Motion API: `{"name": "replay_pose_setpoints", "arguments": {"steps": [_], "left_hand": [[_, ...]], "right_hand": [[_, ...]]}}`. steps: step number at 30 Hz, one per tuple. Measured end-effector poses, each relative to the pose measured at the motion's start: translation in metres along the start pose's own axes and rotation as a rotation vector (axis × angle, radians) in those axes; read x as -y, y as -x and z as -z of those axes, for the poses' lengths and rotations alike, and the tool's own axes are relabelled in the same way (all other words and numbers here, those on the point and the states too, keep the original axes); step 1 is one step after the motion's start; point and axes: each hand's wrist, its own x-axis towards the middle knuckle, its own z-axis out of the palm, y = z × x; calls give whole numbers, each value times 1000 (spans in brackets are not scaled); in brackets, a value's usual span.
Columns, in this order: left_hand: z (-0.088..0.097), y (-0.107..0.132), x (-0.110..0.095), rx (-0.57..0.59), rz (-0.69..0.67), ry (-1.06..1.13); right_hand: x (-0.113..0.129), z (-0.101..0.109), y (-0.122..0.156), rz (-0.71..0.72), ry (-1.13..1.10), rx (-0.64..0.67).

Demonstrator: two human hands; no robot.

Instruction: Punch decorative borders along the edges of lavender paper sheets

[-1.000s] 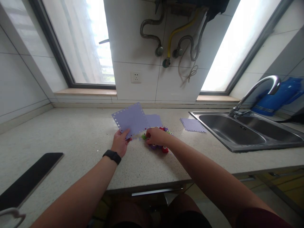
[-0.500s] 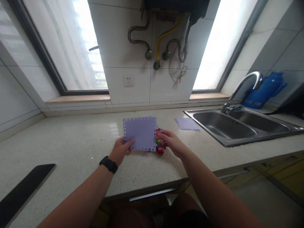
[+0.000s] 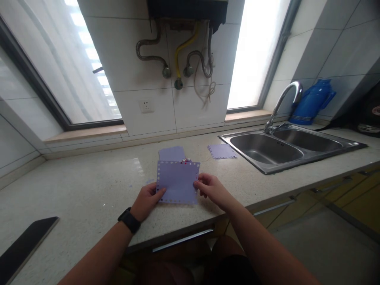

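Above the tabletop [image 3: 89, 194], our left hand [image 3: 147, 201] and right hand [image 3: 214, 190] pinched opposite edges of a hole-bordered purple sheet [image 3: 178, 181].

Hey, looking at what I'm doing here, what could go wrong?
The sheet has holes along its edges, and your left hand and right hand grip it near them, so a hard pull might tear it there. It also mostly hides the small things behind it, so you could knock them unseen. The stack lies close beside the sink; a bump might push it that way.
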Motion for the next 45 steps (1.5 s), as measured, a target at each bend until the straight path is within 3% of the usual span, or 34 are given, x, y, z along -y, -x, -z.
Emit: {"name": "replay_pose_setpoints", "arguments": {"steps": [4, 8, 15, 19, 27, 31, 35, 41, 45], "left_hand": [[-1, 1, 8, 19, -18, -86], [-2, 0, 13, -47, 0, -138], [-12, -3, 2, -83, -241, -401], [-9, -6, 2, -120, -249, -438], [-9, -7, 1, -164, -137, -253], [-8, -7, 1, -144, -183, -355], [-6, -7, 4, -155, -144, -338], [-5, -7, 6, -178, -132, -328], [-6, -6, 4, -156, -183, -413]], "right_hand": [[-1, 8, 3, 24, 37, 21], [-3, 47, -14, 31, 35, -71], [-2, 149, -61, -94, -167, -496], [-16, 176, -78, -175, -250, -650], [-51, 163, -113, -243, -383, -812], [-53, 161, -120, -211, -408, -834], [-51, 161, -121, -167, -407, -831], [-37, 147, -110, -84, -350, -740], [-14, 128, -94, 31, -305, -517]]}}
